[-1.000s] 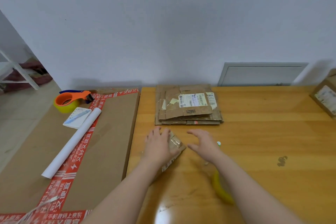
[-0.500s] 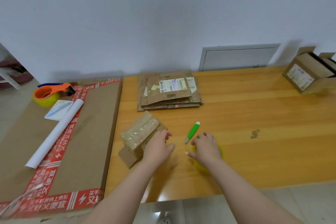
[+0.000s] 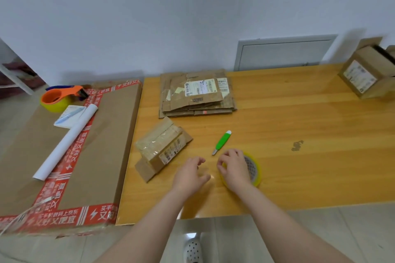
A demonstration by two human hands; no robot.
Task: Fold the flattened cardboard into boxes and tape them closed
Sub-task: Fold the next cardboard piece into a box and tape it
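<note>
A stack of flattened cardboard (image 3: pixel 196 94) with a white label lies at the back of the wooden table (image 3: pixel 299 126). A small folded box (image 3: pixel 162 149) wrapped in clear tape sits in front of it, to the left of my hands. My right hand (image 3: pixel 234 166) rests on a yellow tape roll (image 3: pixel 255 170) with its fingers curled over the roll's near-left rim. My left hand (image 3: pixel 190 174) hovers just left of the roll, fingers loosely curled and holding nothing I can see. A green utility knife (image 3: pixel 222 142) lies just beyond my hands.
A large flat carton (image 3: pixel 102 145) edged in red printed tape adjoins the table's left side and carries an orange tape dispenser (image 3: pixel 59 98), a notepad (image 3: pixel 69 115) and a white paper roll (image 3: pixel 66 141). An open box (image 3: pixel 367 77) stands at the far right. The table's front edge is close below my hands.
My left hand has come off the small box and moved right toward the tape roll. My right hand has stayed on the roll. The view has dropped and pulled back.
</note>
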